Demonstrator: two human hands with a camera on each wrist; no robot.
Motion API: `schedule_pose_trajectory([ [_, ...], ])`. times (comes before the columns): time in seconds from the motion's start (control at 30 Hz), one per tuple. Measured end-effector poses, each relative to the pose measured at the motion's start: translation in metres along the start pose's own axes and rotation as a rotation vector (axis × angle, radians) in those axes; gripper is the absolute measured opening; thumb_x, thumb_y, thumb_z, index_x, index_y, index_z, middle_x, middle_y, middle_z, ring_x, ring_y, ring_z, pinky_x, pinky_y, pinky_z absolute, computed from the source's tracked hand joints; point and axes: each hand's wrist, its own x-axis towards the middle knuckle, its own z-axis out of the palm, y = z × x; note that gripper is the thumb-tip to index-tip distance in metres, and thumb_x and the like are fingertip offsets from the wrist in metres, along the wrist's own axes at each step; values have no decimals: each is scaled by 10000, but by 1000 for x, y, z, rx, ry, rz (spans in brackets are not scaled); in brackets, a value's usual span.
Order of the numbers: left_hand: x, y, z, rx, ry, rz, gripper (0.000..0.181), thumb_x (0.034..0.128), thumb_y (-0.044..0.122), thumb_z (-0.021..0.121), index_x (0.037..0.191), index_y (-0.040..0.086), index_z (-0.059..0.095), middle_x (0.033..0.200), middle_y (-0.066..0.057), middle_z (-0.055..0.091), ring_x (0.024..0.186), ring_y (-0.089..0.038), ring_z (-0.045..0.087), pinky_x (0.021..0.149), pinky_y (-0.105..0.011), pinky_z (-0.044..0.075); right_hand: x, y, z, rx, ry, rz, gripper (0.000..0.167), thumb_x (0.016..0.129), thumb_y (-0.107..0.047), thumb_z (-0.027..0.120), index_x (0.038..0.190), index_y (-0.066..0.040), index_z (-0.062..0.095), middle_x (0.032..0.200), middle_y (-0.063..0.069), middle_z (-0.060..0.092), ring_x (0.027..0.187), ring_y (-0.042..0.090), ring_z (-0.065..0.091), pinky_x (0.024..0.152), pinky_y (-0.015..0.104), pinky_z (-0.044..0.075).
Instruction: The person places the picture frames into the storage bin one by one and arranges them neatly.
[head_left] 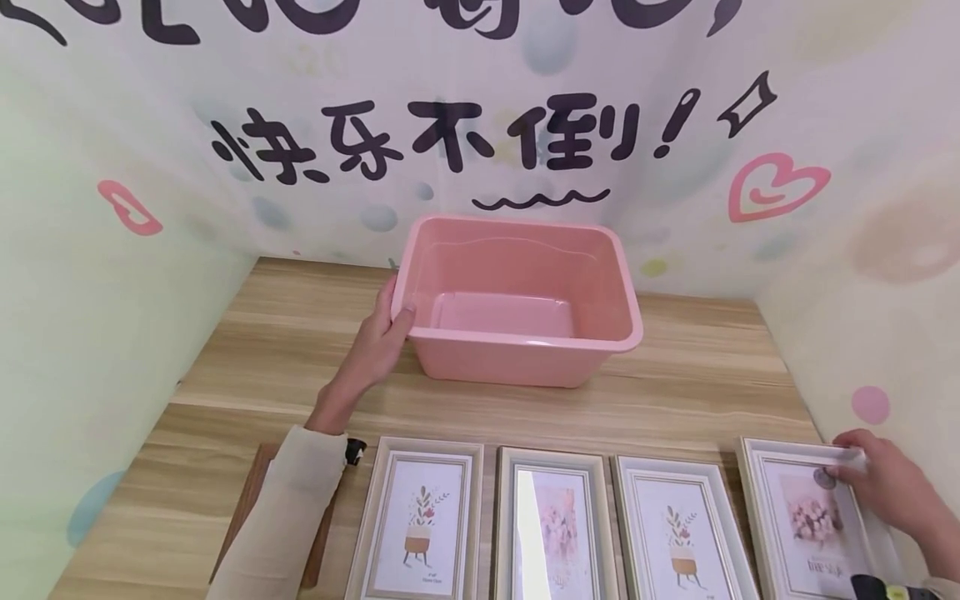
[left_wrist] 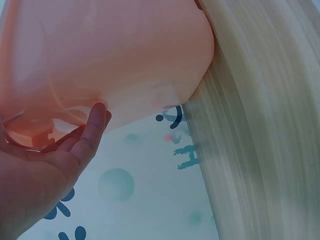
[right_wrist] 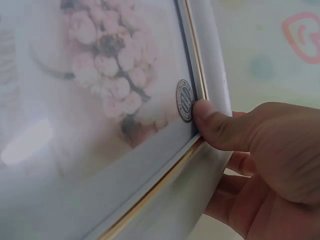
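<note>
My left hand [head_left: 378, 342] grips the left rim of a pink plastic basin [head_left: 517, 362], thumb over the edge and fingers on its outer side. In the left wrist view the fingers [left_wrist: 92, 130] lie along the basin's wall [left_wrist: 125, 55]. My right hand [head_left: 892, 483] pinches the upper right corner of a white picture frame [head_left: 757, 483] with a pink flower print. The right wrist view shows the thumb [right_wrist: 220, 127] on the frame's front border [right_wrist: 212, 65], beside a round dark sticker [right_wrist: 185, 100], with the other fingers behind.
Several more frames stand or lie in a row at the front: a plant print [head_left: 420, 517], a flower print [head_left: 558, 525] with glare, another plant print [head_left: 678, 533]. A brown wooden piece [head_left: 318, 550] is partly under the left sleeve. The wooden table [head_left: 285, 333] meets printed walls behind and beside.
</note>
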Motion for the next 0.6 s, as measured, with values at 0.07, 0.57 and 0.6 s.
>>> schedule_pose_trajectory([
  [0.07, 1, 0, 0, -12, 3, -7, 609, 1057, 336, 378, 1592, 160, 145, 1553, -179, 368, 1342, -307, 441, 1132, -534, 341, 3, -4, -6, 8, 5, 14, 412, 784, 59, 720, 1126, 133, 502, 1017, 406, 522, 859, 509, 502, 648, 619, 463],
  [0.57, 3, 0, 1, -103, -17, -47, 657, 1022, 190, 410, 1603, 278, 116, 1464, -182, 453, 1020, -324, 578, 740, -352, 533, 21, -40, -60, 149, 108, 4, 392, 964, -53, 615, 1262, 172, 496, 1093, 250, 528, 662, 107, 572, 514, 294, 526],
  [0.6, 3, 0, 2, -105, -15, -46, 654, 1023, 190, 408, 1603, 279, 119, 1454, -179, 464, 1008, -317, 580, 739, -355, 534, 21, -42, -62, 201, 132, 25, 386, 976, -80, 604, 1306, 103, 521, 1066, 117, 553, 625, 12, 543, 477, 221, 488],
])
